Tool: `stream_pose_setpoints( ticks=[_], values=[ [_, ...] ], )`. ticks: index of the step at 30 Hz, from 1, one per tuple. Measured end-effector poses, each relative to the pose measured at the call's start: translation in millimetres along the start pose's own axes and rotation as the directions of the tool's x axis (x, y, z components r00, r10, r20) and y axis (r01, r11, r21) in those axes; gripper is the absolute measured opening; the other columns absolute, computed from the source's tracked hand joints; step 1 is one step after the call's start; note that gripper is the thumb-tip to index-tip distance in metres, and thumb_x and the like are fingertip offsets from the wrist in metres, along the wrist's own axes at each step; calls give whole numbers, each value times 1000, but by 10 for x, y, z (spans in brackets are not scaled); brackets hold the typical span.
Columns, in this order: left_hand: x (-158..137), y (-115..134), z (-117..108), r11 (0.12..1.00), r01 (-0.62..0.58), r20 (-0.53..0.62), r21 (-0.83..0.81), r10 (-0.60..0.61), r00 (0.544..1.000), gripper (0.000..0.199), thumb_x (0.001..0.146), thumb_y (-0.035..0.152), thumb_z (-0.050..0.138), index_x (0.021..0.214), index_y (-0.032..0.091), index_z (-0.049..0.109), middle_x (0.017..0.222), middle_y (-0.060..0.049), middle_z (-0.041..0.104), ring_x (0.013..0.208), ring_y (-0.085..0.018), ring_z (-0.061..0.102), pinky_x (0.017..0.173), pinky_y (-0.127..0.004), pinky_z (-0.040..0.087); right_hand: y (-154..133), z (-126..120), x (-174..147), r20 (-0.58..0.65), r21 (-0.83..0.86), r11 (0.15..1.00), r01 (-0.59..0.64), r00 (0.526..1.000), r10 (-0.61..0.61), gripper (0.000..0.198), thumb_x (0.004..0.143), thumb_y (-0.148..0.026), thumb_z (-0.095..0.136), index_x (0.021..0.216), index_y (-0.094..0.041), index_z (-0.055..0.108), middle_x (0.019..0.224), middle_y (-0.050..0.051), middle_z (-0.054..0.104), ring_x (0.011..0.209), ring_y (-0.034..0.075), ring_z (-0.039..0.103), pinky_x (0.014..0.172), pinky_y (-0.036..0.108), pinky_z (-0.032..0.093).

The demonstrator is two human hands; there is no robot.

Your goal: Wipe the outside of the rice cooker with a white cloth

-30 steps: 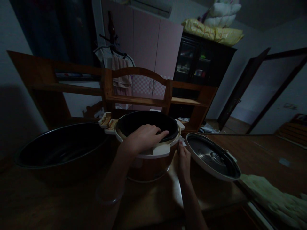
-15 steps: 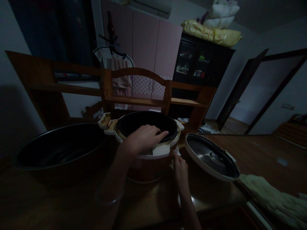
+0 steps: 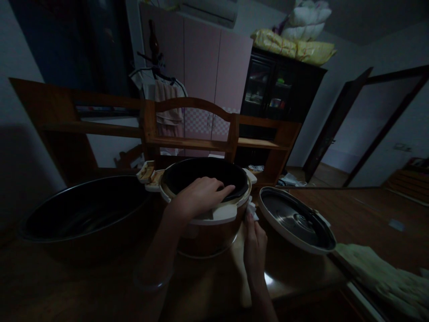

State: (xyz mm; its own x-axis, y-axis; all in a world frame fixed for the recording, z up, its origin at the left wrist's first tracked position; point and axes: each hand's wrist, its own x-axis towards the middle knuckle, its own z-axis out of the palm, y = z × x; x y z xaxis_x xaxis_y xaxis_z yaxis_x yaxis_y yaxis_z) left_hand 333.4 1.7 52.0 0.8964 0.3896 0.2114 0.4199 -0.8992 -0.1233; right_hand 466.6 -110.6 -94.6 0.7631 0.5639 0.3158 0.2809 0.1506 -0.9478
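A rice cooker (image 3: 208, 238) with a dark inside, pale rim and brown body stands lidless on the wooden table. My left hand (image 3: 201, 197) is closed over its front rim; the fingertips are hidden inside the opening and the thumb points right. White tissue (image 3: 251, 209) sticks up from the closed fingers of my right hand (image 3: 255, 241). That hand is at the cooker's right side, with the tissue against or very near its wall. Just to the right, the round lid (image 3: 295, 221) lies with its metal inner face up.
A wide black pot (image 3: 83, 205) stands on the left. Behind the cooker rises a wooden shelf unit (image 3: 194, 143) along the table's back. Pale green cloth (image 3: 378, 273) lies at the lower right, beyond the table (image 3: 208, 290) edge.
My right hand has moved slightly right and turned, with the tissue now standing higher by the cooker's side. My left hand stays on the rim.
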Motion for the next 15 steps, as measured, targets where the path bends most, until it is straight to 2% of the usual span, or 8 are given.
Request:
stream_pose_setpoints(
  ticks=[3,7,11,15],
  values=[
    [-3,2,-3,1000,-4,-9,-5,4,1000,42,101,30,30,135,28,55,110,-9,70,91,-25,66,69,-30,40,-138,33,126,-29,21,997,80,996,-79,44,96,-49,44,108,-18,72,99,10,73,94,26,62,81,31,40],
    [-4,13,-17,999,-20,8,42,20,1000,43,100,28,30,137,26,53,112,-11,69,93,-26,66,69,-31,41,-189,56,281,-42,-9,993,120,992,-120,45,96,-49,44,106,-16,72,96,10,73,90,25,62,82,32,39],
    [-7,45,-54,1000,15,29,7,-16,999,45,101,28,27,137,25,54,117,-12,68,96,-27,66,72,-32,42,-96,39,372,-3,-35,988,147,989,-147,47,97,-49,42,102,-15,73,88,9,73,87,24,61,80,31,39],
    [-3,48,-55,1000,24,45,14,-25,999,46,101,29,26,139,24,51,121,-12,66,98,-27,65,74,-33,42,90,17,450,36,-29,994,108,994,-107,47,95,-51,44,90,-14,73,82,9,71,80,23,59,75,30,40]
  ],
)
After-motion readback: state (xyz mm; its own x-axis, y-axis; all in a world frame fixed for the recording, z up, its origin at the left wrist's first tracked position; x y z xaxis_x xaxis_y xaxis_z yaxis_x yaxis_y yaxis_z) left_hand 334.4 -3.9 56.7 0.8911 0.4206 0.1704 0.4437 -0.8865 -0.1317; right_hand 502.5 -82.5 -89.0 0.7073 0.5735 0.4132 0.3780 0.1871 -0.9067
